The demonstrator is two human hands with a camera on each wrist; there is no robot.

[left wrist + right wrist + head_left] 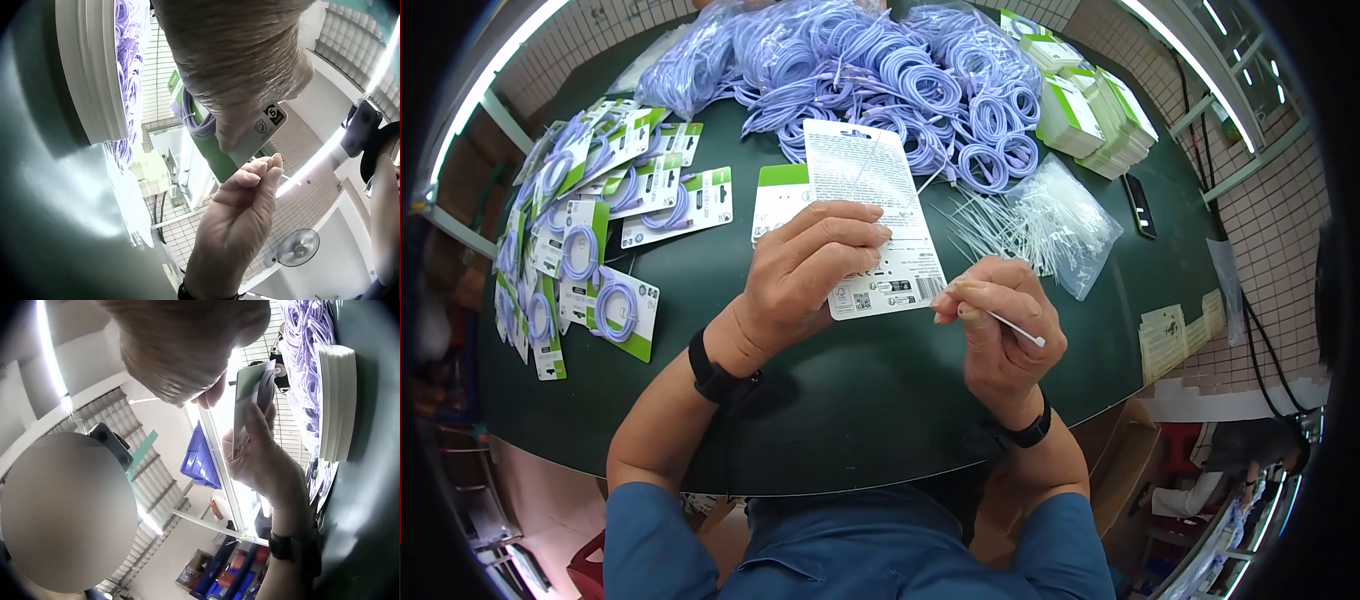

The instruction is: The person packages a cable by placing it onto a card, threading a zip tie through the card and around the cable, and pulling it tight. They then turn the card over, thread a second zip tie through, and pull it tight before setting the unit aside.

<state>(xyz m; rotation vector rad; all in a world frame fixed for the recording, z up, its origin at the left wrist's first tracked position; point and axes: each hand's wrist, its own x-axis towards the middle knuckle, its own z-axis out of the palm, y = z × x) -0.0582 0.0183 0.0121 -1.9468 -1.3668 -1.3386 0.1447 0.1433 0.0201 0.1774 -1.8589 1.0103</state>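
My left hand (815,262) grips a white and green packaging card (870,180), printed back facing up, fingers across its left side. In the left wrist view a coiled purple cable (199,122) lies against the card's front. At the card's lower right corner, my right hand (1012,325) pinches a thin white cable tie (1026,335), its head end sticking out past the fingers. The right wrist view shows the left thumb on the card (245,387) and the tie (145,400) beyond the right hand. Another green-topped card (782,190) lies on the table behind.
Carded purple cables (580,250) are heaped at left. Loose coiled cables (880,70) pile along the back. Stacks of cards (1100,115) stand at back right. White cable ties (1020,225) spill from a clear bag (1085,250), near a dark phone-like object (1139,205).
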